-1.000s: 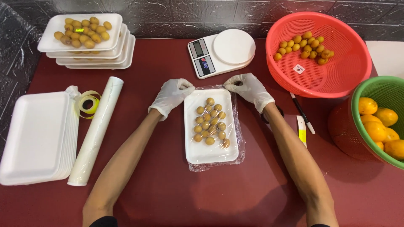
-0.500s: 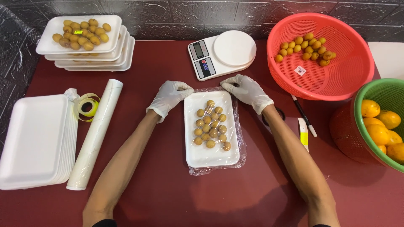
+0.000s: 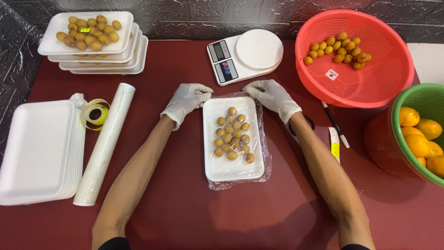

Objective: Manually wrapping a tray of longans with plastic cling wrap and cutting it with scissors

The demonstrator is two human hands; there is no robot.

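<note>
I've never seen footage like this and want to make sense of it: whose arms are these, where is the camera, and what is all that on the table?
There is no machine here. The camera sits on a person's head and looks down, so the two bare arms reaching up from the bottom edge are that person's own. Both hands wear white gloves. The left hand and the right hand grip the far corners of a white foam tray holding small yellow-brown fruits, covered in clear plastic film.

Around it on the dark red table: a stack of empty trays, a roll of film, filled trays, a kitchen scale, a red basket with more fruits, and a green basket of oranges.
</note>
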